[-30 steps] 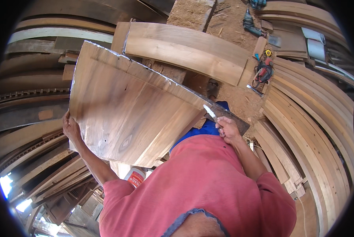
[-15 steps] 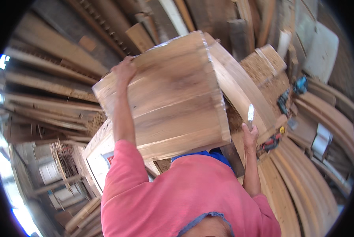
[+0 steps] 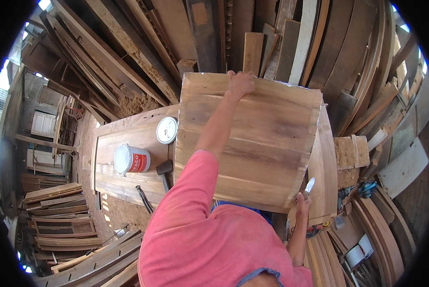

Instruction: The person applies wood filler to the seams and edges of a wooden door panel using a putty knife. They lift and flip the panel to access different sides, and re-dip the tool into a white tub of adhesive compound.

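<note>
A broad wooden panel (image 3: 252, 138), made of joined boards, lies tilted in front of me, with streaks of white paste along its edges. My left hand (image 3: 241, 84) is closed over its far edge, fingers hooked behind it. Beside the panel's near right corner, my right hand (image 3: 302, 204) grips a putty knife (image 3: 310, 185) whose blade points up and carries white paste. Whether that hand also touches the panel I cannot tell. Under the panel is a larger wooden door-like piece (image 3: 111, 179). On it to the left stand an opened white-and-red bucket (image 3: 128, 159) and its round lid (image 3: 167, 130).
A dark-headed hammer (image 3: 164, 168) and a dark two-legged tool (image 3: 144, 198) lie left of the panel. A teal power drill (image 3: 366, 189) sits at the right. Planks (image 3: 291, 50) lean along the far side; stacked timber (image 3: 61, 215) is at the lower left.
My view has swung left, bringing the bucket, lid and hammer into sight. The panel has turned and sits squarer to me. My right hand with the putty knife has come closer to its corner.
</note>
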A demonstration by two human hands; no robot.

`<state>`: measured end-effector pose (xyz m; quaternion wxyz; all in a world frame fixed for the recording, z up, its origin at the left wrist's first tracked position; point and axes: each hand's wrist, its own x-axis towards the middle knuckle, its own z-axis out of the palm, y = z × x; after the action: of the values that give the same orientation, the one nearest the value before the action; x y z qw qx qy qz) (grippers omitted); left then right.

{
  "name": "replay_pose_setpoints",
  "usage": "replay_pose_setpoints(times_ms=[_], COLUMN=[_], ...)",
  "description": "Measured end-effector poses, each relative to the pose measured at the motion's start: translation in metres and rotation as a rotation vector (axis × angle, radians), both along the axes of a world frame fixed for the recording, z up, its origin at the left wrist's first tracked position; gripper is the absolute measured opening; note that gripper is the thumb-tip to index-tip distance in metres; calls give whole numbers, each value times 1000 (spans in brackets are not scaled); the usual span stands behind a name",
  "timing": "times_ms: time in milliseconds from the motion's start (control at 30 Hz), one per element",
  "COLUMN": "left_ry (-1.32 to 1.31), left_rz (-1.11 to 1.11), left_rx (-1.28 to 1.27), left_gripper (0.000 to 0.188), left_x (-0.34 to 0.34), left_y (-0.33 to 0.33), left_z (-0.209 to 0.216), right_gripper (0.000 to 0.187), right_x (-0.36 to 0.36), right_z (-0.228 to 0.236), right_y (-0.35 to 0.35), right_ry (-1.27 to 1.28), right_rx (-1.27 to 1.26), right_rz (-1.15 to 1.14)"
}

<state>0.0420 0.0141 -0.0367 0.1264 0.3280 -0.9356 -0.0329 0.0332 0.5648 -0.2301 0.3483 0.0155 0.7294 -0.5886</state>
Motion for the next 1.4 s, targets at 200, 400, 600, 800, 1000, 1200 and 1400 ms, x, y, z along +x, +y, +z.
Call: replay_pose_setpoints(times_ms=[200,400,600,800,1000,1200,1400], left_ry=[-121,-333,-243,-234,-279,-329,-270], left_rz=[6,13,18,-70,20,81,30], left_rx=[103,157,220,288,275,387,259], left_gripper=[28,34,33,33,52,53,43], left_x=[-4,-6,12,-3,41,52,65], left_y=[13,28,38,59,63,102,139], left_z=[4,-5,-27,-15,-41,-37,-63], right_gripper=[14,25,29,32,31,30,25], right_x=[16,38,54,72,89,71,61], right_z=[-14,-14,-9,-12,12,1,-46], right_y=[13,28,40,61,60,106,174], right_ry=[-53,79,173,426,212,185,284], right_rx=[65,333,385,473,525,508,533], right_rz=[22,93,52,121,105,205,126])
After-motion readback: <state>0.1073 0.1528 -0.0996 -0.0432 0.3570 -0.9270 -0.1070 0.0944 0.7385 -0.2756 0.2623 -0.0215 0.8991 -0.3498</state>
